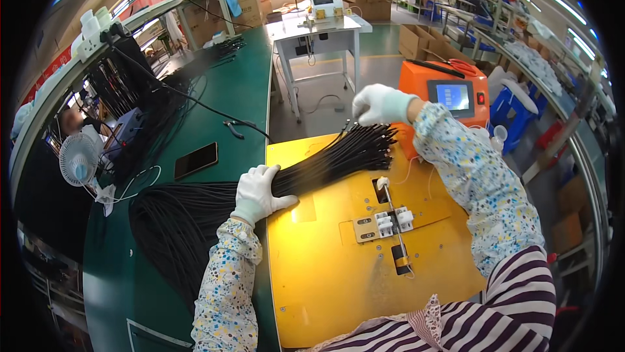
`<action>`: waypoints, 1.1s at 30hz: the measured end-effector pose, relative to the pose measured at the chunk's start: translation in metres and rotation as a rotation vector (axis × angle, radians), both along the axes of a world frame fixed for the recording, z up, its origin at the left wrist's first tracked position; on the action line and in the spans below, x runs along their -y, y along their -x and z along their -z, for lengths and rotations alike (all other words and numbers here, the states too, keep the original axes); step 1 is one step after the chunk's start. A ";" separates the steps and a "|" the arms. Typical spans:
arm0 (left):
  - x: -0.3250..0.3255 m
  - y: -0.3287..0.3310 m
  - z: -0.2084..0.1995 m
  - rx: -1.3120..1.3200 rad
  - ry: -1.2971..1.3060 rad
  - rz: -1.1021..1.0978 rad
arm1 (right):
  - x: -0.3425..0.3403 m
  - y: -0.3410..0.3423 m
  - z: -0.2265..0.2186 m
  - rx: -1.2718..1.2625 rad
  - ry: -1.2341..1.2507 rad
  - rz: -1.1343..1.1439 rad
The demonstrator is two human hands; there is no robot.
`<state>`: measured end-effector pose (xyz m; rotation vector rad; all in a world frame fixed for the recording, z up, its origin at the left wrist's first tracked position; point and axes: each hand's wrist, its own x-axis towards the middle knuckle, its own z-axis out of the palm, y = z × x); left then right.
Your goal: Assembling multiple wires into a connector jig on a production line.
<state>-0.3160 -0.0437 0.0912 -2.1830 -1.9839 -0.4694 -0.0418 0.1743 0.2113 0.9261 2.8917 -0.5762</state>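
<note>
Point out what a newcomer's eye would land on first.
Most likely the bright yellow plate, front and center. Across its far left part fans a thick black bundle, with the gloved left hand on it. Beyond, to the right, sits an orange machine with a lit screen.

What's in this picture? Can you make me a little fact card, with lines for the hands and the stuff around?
Left hand: white-gloved, laid across a black cable bundle
Right hand: white-gloved, fingers curled, near the cable tips; whether it holds anything is unclear
Yellow plate: under the tips, with a metal rod
Green table: smartphone, pliers
Beyond plate: orange machine, lit screen
</note>
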 end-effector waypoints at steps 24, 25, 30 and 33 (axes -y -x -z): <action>0.232 -0.106 0.001 0.108 -0.115 -0.302 | 0.199 -0.070 0.084 -0.310 -0.732 -0.044; 0.259 -0.142 -0.033 0.022 -0.046 -0.363 | 0.211 -0.078 0.089 -0.320 -0.764 -0.050; 0.260 -0.345 -0.098 -0.132 -0.112 -0.306 | 0.269 -0.244 0.057 -0.430 -0.513 -0.235; 0.207 -0.481 -0.117 0.242 -0.129 0.117 | 0.285 -0.365 0.030 -0.386 -0.373 -0.385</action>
